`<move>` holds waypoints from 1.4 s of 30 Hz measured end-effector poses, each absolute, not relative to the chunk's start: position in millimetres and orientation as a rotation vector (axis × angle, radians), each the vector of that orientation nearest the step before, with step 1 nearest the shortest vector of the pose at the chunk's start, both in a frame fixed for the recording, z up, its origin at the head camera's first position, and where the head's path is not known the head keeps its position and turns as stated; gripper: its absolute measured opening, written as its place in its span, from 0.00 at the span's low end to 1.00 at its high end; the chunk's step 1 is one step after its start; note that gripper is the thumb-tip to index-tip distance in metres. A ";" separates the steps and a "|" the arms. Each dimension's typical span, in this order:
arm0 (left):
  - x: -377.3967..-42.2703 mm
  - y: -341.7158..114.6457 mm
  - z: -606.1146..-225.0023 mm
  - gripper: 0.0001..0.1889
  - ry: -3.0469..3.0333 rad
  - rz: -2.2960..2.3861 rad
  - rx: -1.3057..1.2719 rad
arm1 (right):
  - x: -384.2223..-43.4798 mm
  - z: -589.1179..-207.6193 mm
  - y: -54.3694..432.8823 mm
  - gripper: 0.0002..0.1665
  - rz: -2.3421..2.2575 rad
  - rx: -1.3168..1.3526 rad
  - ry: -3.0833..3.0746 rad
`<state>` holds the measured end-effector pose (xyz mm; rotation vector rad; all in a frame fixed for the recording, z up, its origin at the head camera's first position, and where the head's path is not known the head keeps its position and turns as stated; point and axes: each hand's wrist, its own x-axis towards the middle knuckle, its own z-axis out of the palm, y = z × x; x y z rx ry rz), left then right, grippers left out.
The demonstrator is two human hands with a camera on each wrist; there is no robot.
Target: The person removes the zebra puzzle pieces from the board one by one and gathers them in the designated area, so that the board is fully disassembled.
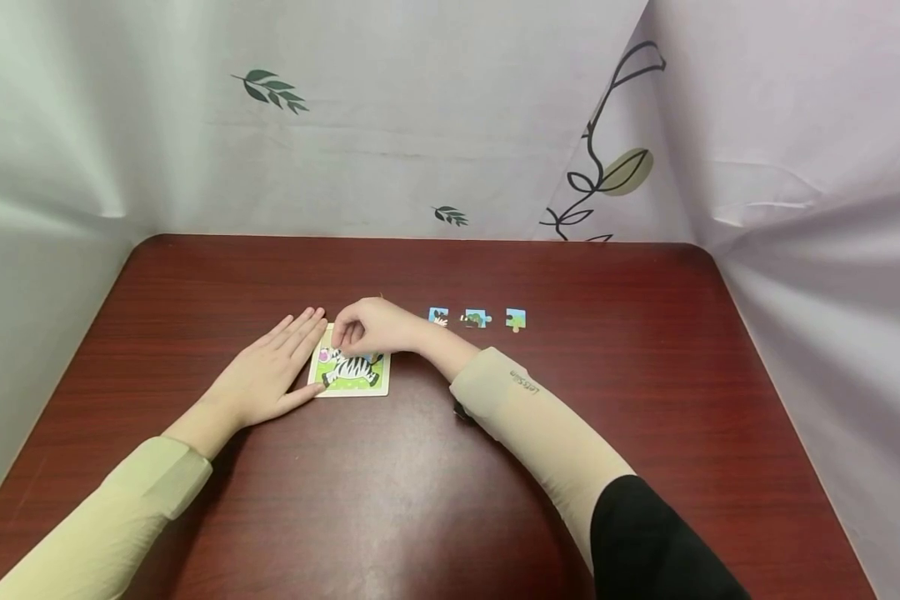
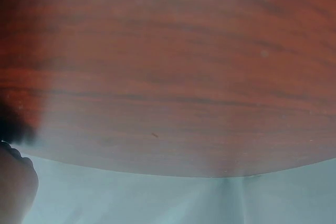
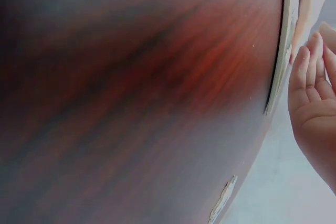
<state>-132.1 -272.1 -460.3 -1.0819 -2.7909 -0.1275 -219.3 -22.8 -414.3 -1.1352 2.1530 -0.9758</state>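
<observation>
A square puzzle board (image 1: 348, 375) with a zebra on a green ground lies on the table. My left hand (image 1: 273, 367) lies palm down with straight fingers along the board's left edge, the thumb at its lower left corner. Over the upper part of the board is my right hand (image 1: 375, 325), fingers bent and thumb close to the index finger; I cannot tell whether a puzzle piece is pinched there. The right wrist view shows the curled right hand (image 3: 317, 98) beside the board's pale edge (image 3: 283, 40). The hand hides the board's upper part.
Right of the board, three loose puzzle pieces lie in a row: one with black and white (image 1: 438, 317), one with a bush (image 1: 476, 318) and one blue and green (image 1: 516, 319). The reddish-brown table (image 1: 607, 333) has pale cloth (image 1: 420, 125) behind and beside it.
</observation>
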 end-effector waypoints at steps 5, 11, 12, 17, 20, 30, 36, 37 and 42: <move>-132.6 -271.5 -459.6 0.47 -2.778 -0.134 -1.094 | -220.3 -415.2 -30.4 0.07 -0.925 -1.146 2.199; -132.9 -271.9 -459.4 0.48 -2.788 -0.125 -1.099 | -219.4 -413.8 -37.0 0.10 -0.844 -1.156 2.238; -132.9 -272.2 -459.3 0.48 -2.790 -0.121 -1.101 | -219.1 -413.7 -37.8 0.11 -0.826 -1.161 2.247; -132.5 -272.4 -459.5 0.47 -2.790 -0.119 -1.103 | -217.2 -414.9 -41.1 0.14 -0.709 -1.215 2.305; -132.8 -272.1 -459.5 0.47 -2.790 -0.119 -1.102 | -216.0 -415.6 -42.5 0.16 -0.645 -1.248 2.336; -133.0 -271.5 -459.9 0.47 -2.785 -0.124 -1.094 | -214.0 -418.1 -44.4 0.17 -0.598 -1.260 2.362; -133.0 -271.3 -460.6 0.47 -2.780 -0.127 -1.096 | -211.7 -415.6 -43.7 0.17 -0.596 -1.240 2.359; -133.0 -271.5 -460.9 0.47 -2.779 -0.126 -1.096 | -211.5 -415.8 -43.7 0.17 -0.592 -1.242 2.359; -133.6 -272.1 -461.8 0.48 -2.783 -0.126 -1.096 | -210.3 -415.9 -43.7 0.17 -0.594 -1.254 2.352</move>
